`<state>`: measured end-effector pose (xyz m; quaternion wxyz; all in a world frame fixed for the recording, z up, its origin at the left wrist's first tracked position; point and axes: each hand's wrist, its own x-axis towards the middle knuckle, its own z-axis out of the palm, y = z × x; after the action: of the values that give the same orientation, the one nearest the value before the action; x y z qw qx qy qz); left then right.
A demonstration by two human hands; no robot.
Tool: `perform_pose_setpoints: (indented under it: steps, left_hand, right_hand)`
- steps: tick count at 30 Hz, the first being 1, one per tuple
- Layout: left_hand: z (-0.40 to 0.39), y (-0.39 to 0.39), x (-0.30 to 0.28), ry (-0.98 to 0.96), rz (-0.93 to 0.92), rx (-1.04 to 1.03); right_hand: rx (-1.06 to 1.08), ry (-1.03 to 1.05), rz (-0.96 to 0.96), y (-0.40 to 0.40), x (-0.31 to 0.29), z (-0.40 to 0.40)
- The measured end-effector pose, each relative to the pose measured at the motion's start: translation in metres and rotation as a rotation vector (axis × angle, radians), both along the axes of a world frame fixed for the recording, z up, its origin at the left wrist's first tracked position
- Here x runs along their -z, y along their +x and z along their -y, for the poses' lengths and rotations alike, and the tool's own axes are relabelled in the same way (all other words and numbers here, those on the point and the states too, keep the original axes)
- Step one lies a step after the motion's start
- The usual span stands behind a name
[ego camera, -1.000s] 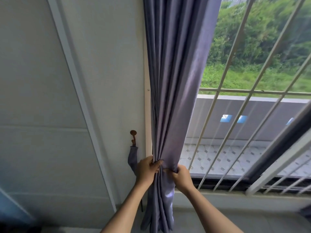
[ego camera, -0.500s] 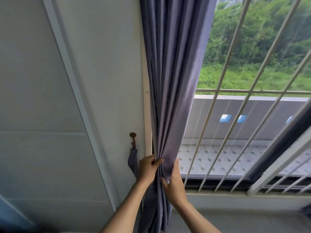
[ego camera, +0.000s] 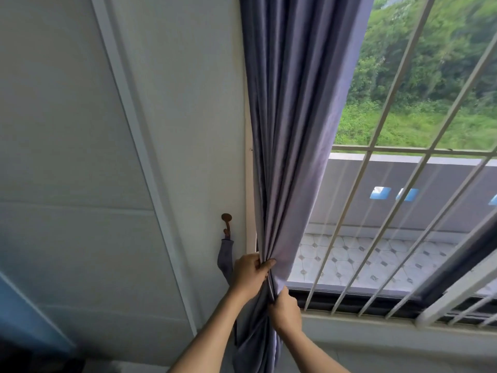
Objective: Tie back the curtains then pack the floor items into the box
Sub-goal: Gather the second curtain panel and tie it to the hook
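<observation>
Curtain [ego camera: 290, 135] is the main thing, a purple-grey one bunched into folds and hanging down the left side of the window, right against the white frame strip where the wall meets the glass. Left hand [ego camera: 250, 273] has its fingers curled round the gathered folds low down, thumb wrapped over the front of the fabric. Right hand [ego camera: 286, 309] sits just below and slightly to the right, pinching the curtain's edge between thumb and fingers, so both hands are closed on the cloth and nearly touching each other. Below the hands the rest of the curtain drops loose toward the bottom of the shot. On the wall just left of the left hand there's a small brown hook [ego camera: 226, 224], and a strip of matching purple fabric, looks like the tie-back [ego camera: 225, 261], hangs down from it, partly hidden behind the left wrist. White window bars [ego camera: 373, 200] run across the glass at a slant, with a tiled balcony floor, a grey parapet and green bushes outside. Dark strip of another curtain [ego camera: 462, 254] shows at the right edge. No box or floor items in view.
</observation>
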<state>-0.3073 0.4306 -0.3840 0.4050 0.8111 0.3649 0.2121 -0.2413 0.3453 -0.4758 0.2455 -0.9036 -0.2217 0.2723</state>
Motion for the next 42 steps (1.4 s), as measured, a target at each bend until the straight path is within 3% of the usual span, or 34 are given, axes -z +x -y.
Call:
perform_pose_setpoints:
  steps: [4,7,11,13,17,20,30,37,42]
  left_hand:
    - [-0.002,0.003,0.000,0.020,-0.010,-0.024]
    - [0.005,0.008,-0.001,0.030,-0.019,0.016]
    - [0.020,0.011,0.001,0.100,0.012,0.057]
    - [0.014,0.008,0.001,0.033,0.015,0.032]
    - [-0.007,-0.002,-0.002,-0.043,-0.042,0.074]
    - [-0.008,-0.005,-0.003,-0.060,-0.034,0.093]
    - [0.003,-0.008,0.001,-0.045,0.085,0.073]
    - [-0.002,-0.009,0.011,-0.004,0.175,-0.146]
    - [-0.016,-0.029,0.014,-0.301,0.220,-0.028]
  right_hand:
    - [-0.179,-0.104,0.194,0.006,-0.004,0.006]
    - [-0.178,-0.131,0.251,0.000,0.003,0.024]
    - [-0.187,-0.075,0.082,-0.002,0.012,0.035]
    - [-0.252,0.038,-0.025,0.010,-0.005,0.035]
    - [-0.224,0.500,-0.172,0.040,-0.043,0.047]
    - [-0.252,0.616,-0.245,0.059,-0.059,0.041]
    - [-0.261,0.569,-0.311,0.073,-0.065,0.021]
    - [-0.139,0.575,-0.276,0.059,-0.055,-0.002]
    - [-0.142,0.586,-0.268,0.064,-0.052,-0.002]
